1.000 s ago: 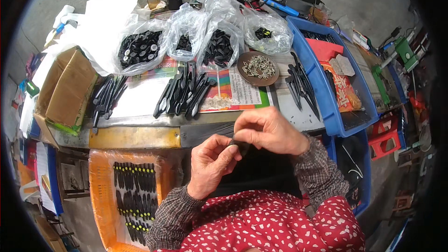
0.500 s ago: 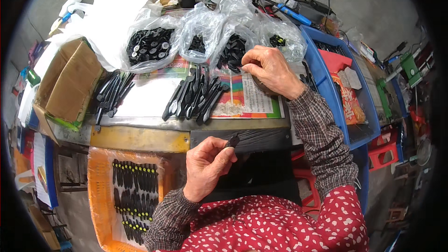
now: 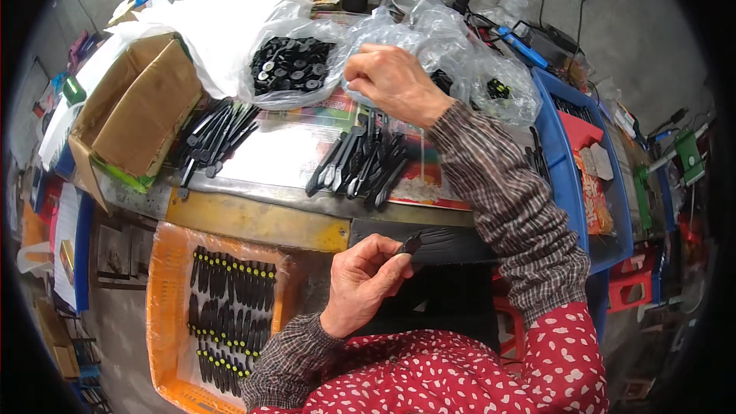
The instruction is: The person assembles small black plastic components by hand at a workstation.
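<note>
My left hand (image 3: 366,284) is low at the front of the bench, pinching a small flat black plastic part (image 3: 412,243) between thumb and fingers. Farther off, my right hand (image 3: 397,84) hovers over the mouth of a clear plastic bag (image 3: 376,29), its fingers curled down and closed; what they hold, if anything, is hidden. My right wrist partly covers another bag with black pieces (image 3: 441,81). Below that hand lies a bunch of long black plastic parts (image 3: 360,157) on printed paper. To the left, an open clear bag holds round-ended black pieces (image 3: 291,65).
An orange crate (image 3: 165,299) lined with plastic stands at lower left, with rows of black parts with yellow-green ends (image 3: 230,276). A cardboard box (image 3: 146,100) and more black strips (image 3: 215,134) are on the bench's left. A blue bin (image 3: 571,161) edges the right side.
My right hand has moved left, from the bag of black pieces to the bag beside it. My left hand keeps its pinch on the black part. The whole view has shifted slightly.
</note>
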`<state>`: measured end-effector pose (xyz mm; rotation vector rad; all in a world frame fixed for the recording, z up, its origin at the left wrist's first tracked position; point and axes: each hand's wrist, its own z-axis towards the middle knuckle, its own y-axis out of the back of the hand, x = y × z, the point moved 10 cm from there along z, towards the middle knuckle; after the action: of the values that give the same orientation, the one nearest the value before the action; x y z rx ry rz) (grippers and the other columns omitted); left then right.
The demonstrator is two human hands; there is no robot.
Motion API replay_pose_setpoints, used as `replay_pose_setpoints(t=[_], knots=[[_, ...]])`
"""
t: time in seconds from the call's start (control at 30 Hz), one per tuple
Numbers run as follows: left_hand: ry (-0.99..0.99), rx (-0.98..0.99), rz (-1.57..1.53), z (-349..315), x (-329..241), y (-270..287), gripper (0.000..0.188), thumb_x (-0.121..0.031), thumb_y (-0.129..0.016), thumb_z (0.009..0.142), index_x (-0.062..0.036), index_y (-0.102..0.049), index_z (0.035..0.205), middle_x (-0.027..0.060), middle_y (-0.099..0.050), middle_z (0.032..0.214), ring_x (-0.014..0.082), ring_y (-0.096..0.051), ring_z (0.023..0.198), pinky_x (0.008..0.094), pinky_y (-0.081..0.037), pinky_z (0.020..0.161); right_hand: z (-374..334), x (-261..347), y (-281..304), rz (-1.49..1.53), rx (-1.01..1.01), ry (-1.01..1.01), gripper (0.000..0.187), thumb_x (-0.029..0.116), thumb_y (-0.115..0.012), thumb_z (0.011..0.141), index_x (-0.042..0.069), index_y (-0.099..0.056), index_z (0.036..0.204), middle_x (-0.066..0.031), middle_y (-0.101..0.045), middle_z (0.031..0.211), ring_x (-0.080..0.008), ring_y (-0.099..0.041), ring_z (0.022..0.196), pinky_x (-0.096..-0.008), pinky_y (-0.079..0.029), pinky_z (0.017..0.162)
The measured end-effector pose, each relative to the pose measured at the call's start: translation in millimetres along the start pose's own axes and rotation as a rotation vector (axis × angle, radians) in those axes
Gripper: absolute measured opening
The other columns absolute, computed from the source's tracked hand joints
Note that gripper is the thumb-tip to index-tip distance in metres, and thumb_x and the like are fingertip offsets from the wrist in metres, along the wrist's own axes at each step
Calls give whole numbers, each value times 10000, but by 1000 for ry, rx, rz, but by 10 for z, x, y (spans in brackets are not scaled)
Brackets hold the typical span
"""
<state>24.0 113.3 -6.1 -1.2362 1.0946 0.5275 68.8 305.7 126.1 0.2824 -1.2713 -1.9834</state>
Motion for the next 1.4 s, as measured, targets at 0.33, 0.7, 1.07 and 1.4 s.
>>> replay_pose_setpoints(t=[0.33,0.7,1.07,1.4], knots=[[-18,-38,-19,-79,-120,291,88,-55,-610,907,1,-594,974,65,-645,758,47,-496,533,176,-358,440,461,108,-755,-178,-3,83,92,52,-546,815,64,-627,857,-105,-600,916,-284,-626,891,-407,-522,773],[-2,-21,-25,-104,-92,321,76,-41,-600,910,11,-585,964,62,-641,760,46,-499,542,179,-361,446,505,89,-920,-368,125,13,85,49,-568,801,27,-639,841,-145,-605,931,-270,-622,930,-399,-530,767],[-22,-51,-58,-119,-126,316,72,-61,-597,912,-11,-588,963,66,-642,756,51,-494,528,171,-346,439,-90,40,-102,318,-37,-144,154,89,-661,804,-27,-622,898,-82,-602,779,-174,-610,666,-298,-488,594],[-18,-69,-48,-142,-49,188,72,-62,-579,921,-1,-584,960,74,-630,747,64,-472,501,180,-323,423,-1088,-11,137,954,-55,-473,120,77,-673,850,-10,-622,915,-14,-604,731,-58,-597,602,-189,-489,497]])
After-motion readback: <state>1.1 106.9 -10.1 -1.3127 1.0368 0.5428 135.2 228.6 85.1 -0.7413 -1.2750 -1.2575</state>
